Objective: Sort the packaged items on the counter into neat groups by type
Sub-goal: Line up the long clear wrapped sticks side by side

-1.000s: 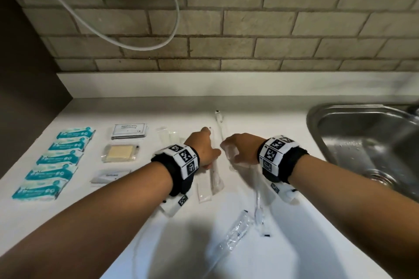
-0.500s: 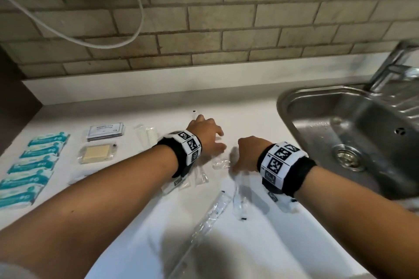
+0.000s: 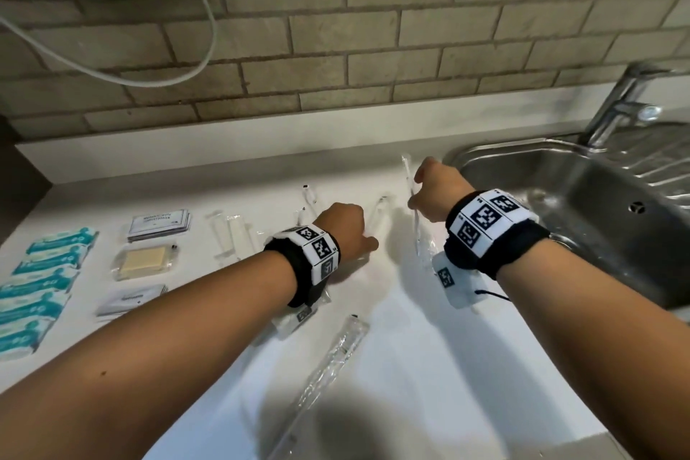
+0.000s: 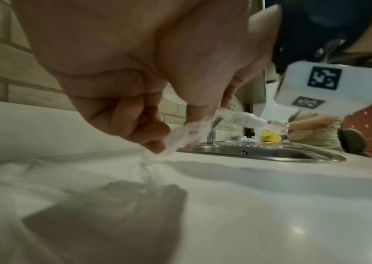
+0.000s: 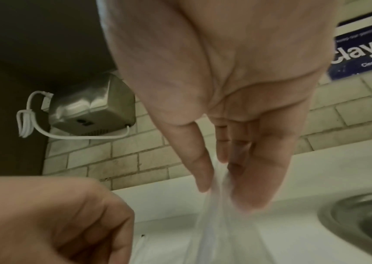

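My right hand (image 3: 415,198) pinches a long clear-wrapped toothbrush (image 3: 419,235) between thumb and fingers (image 5: 205,180), lifted off the white counter (image 3: 429,366) near the sink rim. The wrapper (image 5: 214,214) hangs down from the pinch. To its left, my left hand (image 3: 367,240) is curled low over the counter and pinches a crinkled clear wrapper (image 4: 181,136), which trails down to the surface. Another clear-wrapped toothbrush (image 3: 336,355) lies diagonally near the front. At far left lie a column of teal packets (image 3: 44,276), a sachet stack (image 3: 158,225), a wrapped soap bar (image 3: 143,262) and white sachets (image 3: 130,301).
A steel sink (image 3: 567,205) with a tap (image 3: 619,105) fills the right side. Small clear packets (image 3: 231,235) lie left of my left wrist. A brick wall with a hand dryer (image 5: 92,110) and white cable (image 3: 112,75) rises behind the counter.
My right hand has lifted the wrapped toothbrush and carried it back and right toward the sink rim. The left hand stayed low on its wrapper. The head view swung right.
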A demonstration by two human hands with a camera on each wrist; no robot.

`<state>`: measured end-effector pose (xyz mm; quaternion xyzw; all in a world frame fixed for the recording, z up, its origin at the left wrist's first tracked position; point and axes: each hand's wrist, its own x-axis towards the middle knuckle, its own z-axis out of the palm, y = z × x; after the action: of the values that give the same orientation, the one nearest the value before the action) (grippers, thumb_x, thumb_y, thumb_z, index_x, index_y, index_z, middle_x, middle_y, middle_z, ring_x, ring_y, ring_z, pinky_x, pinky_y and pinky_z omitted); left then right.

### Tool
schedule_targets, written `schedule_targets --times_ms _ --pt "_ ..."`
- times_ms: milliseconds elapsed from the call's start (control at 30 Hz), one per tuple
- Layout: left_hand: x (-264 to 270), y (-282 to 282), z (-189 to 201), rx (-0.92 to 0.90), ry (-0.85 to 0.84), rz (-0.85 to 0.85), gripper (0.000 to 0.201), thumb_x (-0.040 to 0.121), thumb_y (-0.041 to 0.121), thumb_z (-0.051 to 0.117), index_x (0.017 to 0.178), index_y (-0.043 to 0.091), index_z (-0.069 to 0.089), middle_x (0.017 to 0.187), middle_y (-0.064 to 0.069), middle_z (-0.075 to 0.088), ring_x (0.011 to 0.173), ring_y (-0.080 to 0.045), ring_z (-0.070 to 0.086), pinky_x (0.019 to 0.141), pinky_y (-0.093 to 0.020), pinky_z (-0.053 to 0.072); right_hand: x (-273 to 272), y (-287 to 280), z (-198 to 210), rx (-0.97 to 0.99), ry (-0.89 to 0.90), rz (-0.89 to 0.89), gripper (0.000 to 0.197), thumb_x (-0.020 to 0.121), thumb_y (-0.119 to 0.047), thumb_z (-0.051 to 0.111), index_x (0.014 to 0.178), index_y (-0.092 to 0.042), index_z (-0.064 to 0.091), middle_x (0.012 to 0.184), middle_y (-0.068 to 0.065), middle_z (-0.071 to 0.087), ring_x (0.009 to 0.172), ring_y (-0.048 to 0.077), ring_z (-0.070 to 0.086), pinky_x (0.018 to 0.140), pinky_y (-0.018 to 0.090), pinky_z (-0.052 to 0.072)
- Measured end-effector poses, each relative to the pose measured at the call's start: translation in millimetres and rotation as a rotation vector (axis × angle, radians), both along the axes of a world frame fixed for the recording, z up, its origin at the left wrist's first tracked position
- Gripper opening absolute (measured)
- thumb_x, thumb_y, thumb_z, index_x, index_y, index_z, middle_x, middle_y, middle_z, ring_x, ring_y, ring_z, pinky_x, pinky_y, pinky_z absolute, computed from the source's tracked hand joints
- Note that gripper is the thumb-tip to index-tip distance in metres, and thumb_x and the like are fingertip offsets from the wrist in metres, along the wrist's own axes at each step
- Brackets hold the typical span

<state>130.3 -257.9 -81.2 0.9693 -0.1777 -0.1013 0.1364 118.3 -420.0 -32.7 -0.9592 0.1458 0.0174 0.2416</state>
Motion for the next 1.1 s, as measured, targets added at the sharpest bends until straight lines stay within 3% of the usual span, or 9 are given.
schedule_targets --times_ms 200,333,467,533,667,767,867,1000,1100 --pt "-2.9 -1.4 -9.3 -0.111 0.103 0.197 0.066 0.081 0.037 0.069 0.133 0.007 0.040 0.103 -0.007 0.063 0.093 -0.027 0.062 0.075 -0.032 0.049 2.0 18.1 -34.4 0.011 0.173 0.070 0.031 0.089 -0.005 0.059 0.119 -0.003 0.053 0.111 0.018 0.065 0.097 0.034 0.068 0.086 0.043 0.057" --pt "-5.6 -8.0 -12.0 -0.135 0.165 0.198 0.061 0.078 0.048 0.073 0.118 0.008 0.049 0.092 -0.003 0.058 0.080 -0.023 0.057 0.064 -0.030 0.045 8.2 29.3 -51.6 -0.045 0.236 0.142 0.027 0.092 -0.009 0.059 0.118 -0.005 0.058 0.109 0.014 0.067 0.094 0.030 0.069 0.087 0.040 0.057" --pt "-4.3 -4.6 -5.7 -0.159 0.185 0.185 0.043 0.084 0.042 0.069 0.111 0.011 0.061 0.104 -0.007 0.066 0.096 -0.025 0.062 0.083 -0.033 0.050 13.6 33.6 -52.1 -0.106 0.227 0.177 0.034 0.091 -0.015 0.061 0.124 -0.007 0.056 0.120 0.013 0.062 0.106 0.029 0.063 0.089 0.034 0.052" --pt "-1.4 6.5 -1.4 -0.201 0.155 0.169 0.038 0.082 0.043 0.071 0.108 0.017 0.063 0.106 -0.003 0.065 0.095 -0.021 0.062 0.080 -0.028 0.049 10.3 39.3 -46.0 -0.157 0.199 0.218 0.043 0.090 -0.018 0.061 0.130 -0.008 0.050 0.129 0.013 0.054 0.115 0.031 0.057 0.095 0.037 0.049" --pt "4.7 46.9 11.1 -0.223 0.065 0.104 0.016 0.084 0.035 0.070 0.094 0.026 0.064 0.097 0.001 0.067 0.086 -0.016 0.062 0.075 -0.026 0.048 -16.9 66.5 -24.1 -0.211 0.073 0.533 0.033 0.087 -0.013 0.056 0.120 -0.011 0.056 0.120 0.008 0.060 0.105 0.025 0.060 0.089 0.036 0.051" --pt "5.0 80.5 14.3 -0.012 -0.013 0.099 0.034 0.083 0.046 0.068 0.112 0.029 0.064 0.118 0.001 0.060 0.110 -0.020 0.054 0.088 -0.031 0.045 -48.5 88.0 -18.9 -0.113 0.265 0.842 0.027 0.080 -0.012 0.066 0.107 -0.015 0.061 0.107 0.001 0.066 0.094 0.019 0.061 0.079 0.029 0.050" --pt "-9.3 98.7 7.9 0.213 0.057 0.059 0.066 0.081 0.063 0.059 0.140 0.034 0.047 0.146 -0.001 0.044 0.134 -0.026 0.036 0.103 -0.042 0.036 -71.4 100.0 -37.5 -0.112 0.498 0.981 0.037 0.071 -0.010 0.076 0.101 -0.023 0.060 0.104 -0.006 0.061 0.097 0.018 0.061 0.082 0.033 0.054" --pt "-20.4 107.9 -11.3 0.319 0.097 -0.042 0.077 0.084 0.069 0.050 0.150 0.035 0.030 0.155 -0.002 0.036 0.142 -0.029 0.029 0.112 -0.042 0.028 -78.7 103.2 -51.7 -0.235 0.369 1.020 0.023 0.073 -0.008 0.069 0.077 -0.028 0.057 0.086 -0.010 0.063 0.080 0.014 0.062 0.067 0.026 0.052" --pt "-22.8 112.2 -20.5 0.312 0.122 -0.065 0.079 0.085 0.071 0.048 0.151 0.035 0.027 0.158 -0.001 0.031 0.147 -0.031 0.019 0.117 -0.045 0.018 -67.1 98.8 -42.5 -0.303 0.307 0.937 0.020 0.081 -0.012 0.067 0.068 -0.026 0.061 0.077 -0.008 0.060 0.081 0.015 0.061 0.072 0.028 0.050"
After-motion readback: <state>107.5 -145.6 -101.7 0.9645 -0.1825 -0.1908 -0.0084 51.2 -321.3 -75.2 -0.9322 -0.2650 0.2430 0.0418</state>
